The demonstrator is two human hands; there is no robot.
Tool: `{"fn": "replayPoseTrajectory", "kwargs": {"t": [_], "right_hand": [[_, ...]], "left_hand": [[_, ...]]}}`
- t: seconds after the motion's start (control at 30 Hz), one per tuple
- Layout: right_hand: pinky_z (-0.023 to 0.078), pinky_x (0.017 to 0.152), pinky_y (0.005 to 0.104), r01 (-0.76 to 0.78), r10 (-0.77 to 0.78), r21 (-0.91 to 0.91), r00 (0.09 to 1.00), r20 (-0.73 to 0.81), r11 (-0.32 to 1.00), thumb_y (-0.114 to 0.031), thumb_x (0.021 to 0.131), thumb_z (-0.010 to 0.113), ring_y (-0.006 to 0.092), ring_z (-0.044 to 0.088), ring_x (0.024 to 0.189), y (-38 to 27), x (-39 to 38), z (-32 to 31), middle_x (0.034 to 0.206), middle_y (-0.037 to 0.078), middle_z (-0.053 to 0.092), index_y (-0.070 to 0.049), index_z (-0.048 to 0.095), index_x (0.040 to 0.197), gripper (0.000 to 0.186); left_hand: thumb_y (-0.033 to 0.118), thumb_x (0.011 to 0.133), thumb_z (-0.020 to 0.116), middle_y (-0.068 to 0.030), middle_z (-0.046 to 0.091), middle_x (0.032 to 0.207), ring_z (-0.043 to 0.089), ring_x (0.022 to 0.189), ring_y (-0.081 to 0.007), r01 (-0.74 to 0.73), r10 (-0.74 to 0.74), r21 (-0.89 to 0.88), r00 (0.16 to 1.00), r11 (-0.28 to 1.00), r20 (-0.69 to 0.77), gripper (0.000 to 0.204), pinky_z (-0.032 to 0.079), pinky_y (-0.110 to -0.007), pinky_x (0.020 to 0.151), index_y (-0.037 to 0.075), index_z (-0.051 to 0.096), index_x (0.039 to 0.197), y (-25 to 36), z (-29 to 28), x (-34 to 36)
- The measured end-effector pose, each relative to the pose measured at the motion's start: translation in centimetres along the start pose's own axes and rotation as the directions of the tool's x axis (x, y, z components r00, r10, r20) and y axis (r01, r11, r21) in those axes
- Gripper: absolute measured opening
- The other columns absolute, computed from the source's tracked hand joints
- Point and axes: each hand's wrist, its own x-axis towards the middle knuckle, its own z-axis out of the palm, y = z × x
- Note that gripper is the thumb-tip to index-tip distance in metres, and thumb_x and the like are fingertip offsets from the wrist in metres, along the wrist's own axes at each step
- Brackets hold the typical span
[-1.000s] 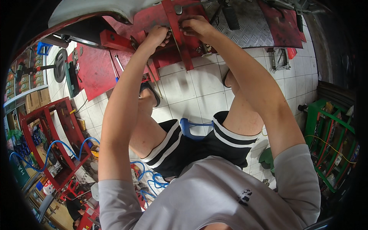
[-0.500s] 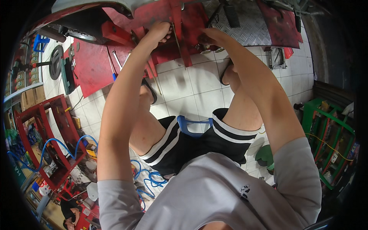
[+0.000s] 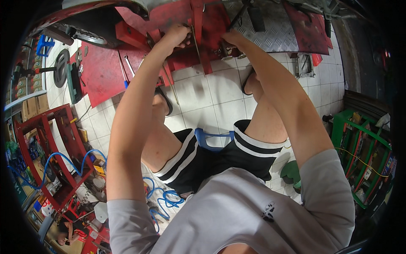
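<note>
At the red lift platform point(image 3: 103, 82) I am sitting with both arms stretched forward. My left hand point(image 3: 179, 36) is closed, its fingers curled beside a red upright bar point(image 3: 198, 19); what they hold, if anything, is hidden. A thin brownish rod point(image 3: 195, 41) runs just right of these fingers. On the other side of the bar is my right hand point(image 3: 231, 39), bent down at the wrist. Its fingers are mostly hidden in shadow, near small dark metal parts. A wheel point(image 3: 91, 37) of a vehicle stands left of my left hand.
Two wrenches point(image 3: 127, 63) lie on the platform to the left. A silver tread plate point(image 3: 270, 36) covers its right part. Under me is a blue stool point(image 3: 207, 139). A blue hose point(image 3: 167, 199) coils on the tiles. A green rack point(image 3: 342, 122) stands right, a red frame point(image 3: 31, 146) left.
My right hand has turned and shifted slightly; my left hand stays almost in place. At the lower left, a person in the background has changed posture.
</note>
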Motion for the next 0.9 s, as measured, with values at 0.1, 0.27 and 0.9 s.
{"fn": "replayPoseTrajectory", "kwargs": {"t": [0.1,0.27,0.9], "right_hand": [[0.051,0.061,0.0332,0.068,-0.074,0.066,0.993,0.09,0.996,-0.021,0.083,0.059,0.0189,0.063,0.065,-3.5,-2.2,0.7,0.076,0.009,0.064,0.0,0.063,0.088,0.021],[0.054,0.081,0.0353,0.073,-0.088,0.131,0.99,0.106,0.989,-0.027,0.076,0.069,0.0268,0.067,0.094,-5.9,-8.1,6.2,0.107,0.02,0.065,0.002,0.047,0.123,0.06],[0.04,0.103,0.0381,0.117,-0.088,-0.245,0.988,0.127,0.963,-0.038,0.071,0.075,0.0381,0.05,0.124,-4.7,-9.6,9.4,0.129,0.029,0.052,0.006,0.017,0.138,0.098]], "left_hand": [[0.02,0.092,0.046,0.0003,0.054,0.076,0.054,0.063,-0.0101,0.007,-0.008,-0.033,0.999,0.999,-0.031,0.018,0.043,-0.024,0.055,0.007,0.057,0.088,0.1,0.6,0.3],[0.021,0.093,0.045,0.0014,0.052,0.074,0.053,0.063,-0.0097,0.086,-0.088,-0.162,0.996,0.983,-0.003,0.019,0.043,-0.024,0.056,0.008,0.056,0.086,0.0,0.4,0.6],[0.017,0.097,0.038,-0.0191,0.061,0.114,0.065,0.099,-0.0292,0.016,0.018,-0.389,0.996,0.921,0.086,0.033,0.053,-0.036,0.086,-0.006,0.051,0.118,-0.9,-0.3,-0.4]]}}
